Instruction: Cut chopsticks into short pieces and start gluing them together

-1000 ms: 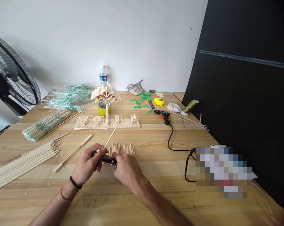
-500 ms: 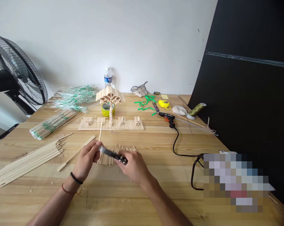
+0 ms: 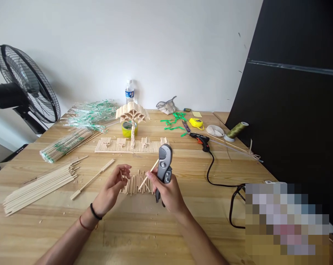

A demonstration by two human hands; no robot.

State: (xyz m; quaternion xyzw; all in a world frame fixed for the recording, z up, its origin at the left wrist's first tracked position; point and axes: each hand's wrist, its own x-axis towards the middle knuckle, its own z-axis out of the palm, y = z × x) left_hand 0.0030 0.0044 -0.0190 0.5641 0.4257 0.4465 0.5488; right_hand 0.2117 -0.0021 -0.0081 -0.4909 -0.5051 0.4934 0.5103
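My right hand (image 3: 168, 193) is closed round a grey cutter (image 3: 164, 164), held upright, and also grips a thin wooden stick (image 3: 149, 175) that slants down to the left. My left hand (image 3: 111, 189) hovers just left of it, fingers curled in a pinch on what looks like a short piece of stick. Between and behind the hands lies a row of short cut sticks (image 3: 136, 183) on the wooden table (image 3: 144, 228).
Behind stands a stick platform (image 3: 128, 147) with a stick tree (image 3: 132, 112), yellow tape roll (image 3: 127, 128) and bottle (image 3: 129, 92). Long sticks (image 3: 39, 183) and wrapped sticks (image 3: 64, 143) lie left. A glue gun (image 3: 201, 139) with cord, a thread spool (image 3: 237, 129) and a black panel (image 3: 293, 110) are right; a fan (image 3: 25, 88) stands far left.
My right hand has lifted the cutter from lying across the sticks to upright and now holds the thin stick too. My left hand let go of the stick and drew back.
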